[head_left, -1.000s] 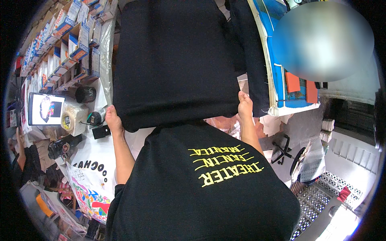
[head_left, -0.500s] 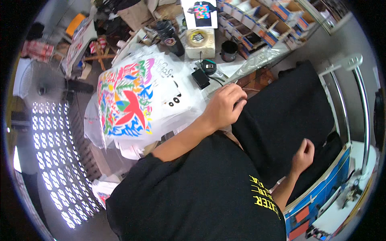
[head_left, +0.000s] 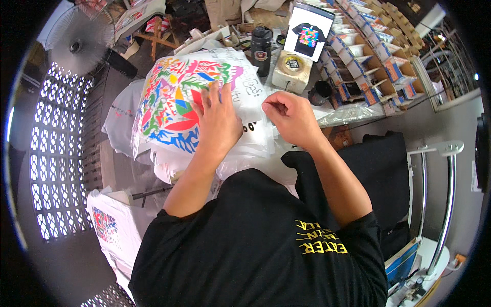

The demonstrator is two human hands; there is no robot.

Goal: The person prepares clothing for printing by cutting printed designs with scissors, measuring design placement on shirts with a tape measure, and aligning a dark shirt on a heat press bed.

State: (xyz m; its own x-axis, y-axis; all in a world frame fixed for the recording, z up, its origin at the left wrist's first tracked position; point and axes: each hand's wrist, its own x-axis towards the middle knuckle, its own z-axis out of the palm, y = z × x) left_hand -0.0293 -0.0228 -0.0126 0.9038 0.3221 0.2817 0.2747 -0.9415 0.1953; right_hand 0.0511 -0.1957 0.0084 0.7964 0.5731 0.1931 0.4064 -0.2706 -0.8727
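Note:
A stack of clear film sheets (head_left: 171, 82) with a bright multicoloured print lies in front of me. My left hand (head_left: 219, 120) is over its right part, fingers spread; whether they touch the film I cannot tell. Near the sheets' right edge is my right hand (head_left: 294, 118), its fingers curled together; what they hold, if anything, is hidden. Black cloth (head_left: 376, 169) drapes at the right, beyond my right forearm. Beyond the hands, a screen (head_left: 308, 31) displays a black T-shirt with a colourful print.
A black bottle (head_left: 261, 48), a tape roll (head_left: 290, 63) on a pale block and a dark mug (head_left: 319, 93) stand behind the sheets. Divided cardboard bins (head_left: 365, 61) fill the back right. A metal-railed machine (head_left: 451, 189) is at right, a fan (head_left: 76, 47) at far left.
My left hand has moved from the black cloth's edge onto the sheets and opened. My right hand has left the black cloth and come up beside them. The view has shifted.

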